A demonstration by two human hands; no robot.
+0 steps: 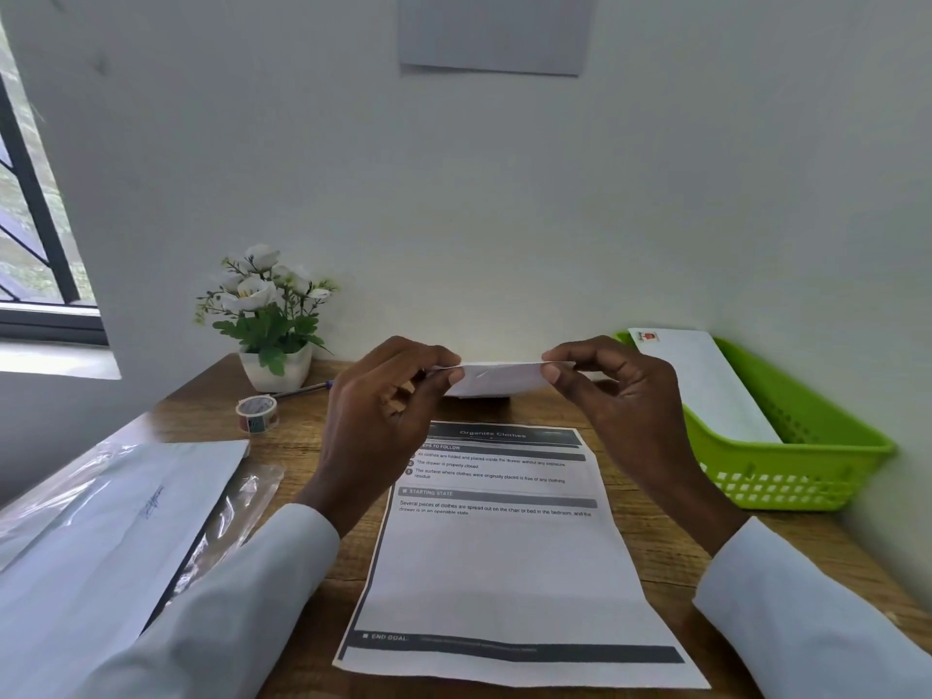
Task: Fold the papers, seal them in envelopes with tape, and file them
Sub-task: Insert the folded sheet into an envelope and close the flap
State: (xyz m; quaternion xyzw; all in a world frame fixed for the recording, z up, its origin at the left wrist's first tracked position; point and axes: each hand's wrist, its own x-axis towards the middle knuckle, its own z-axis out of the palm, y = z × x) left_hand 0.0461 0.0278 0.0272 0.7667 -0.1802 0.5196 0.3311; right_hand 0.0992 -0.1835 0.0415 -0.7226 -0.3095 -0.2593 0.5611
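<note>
A folded paper (497, 378) is held above the wooden desk (312, 446), pinched at its ends between the left hand (388, 396) and right hand (613, 391), over a printed sheet (504, 562), near a green basket (807, 461).

basket (807, 466): lime green, perforated | desk (312, 446): brown woodgrain | sleeves (807, 623): white | flowers (257, 290): white

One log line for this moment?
left hand: pinching folded paper | right hand: pinching it | tape roll: untouched | basket: one envelope
</note>
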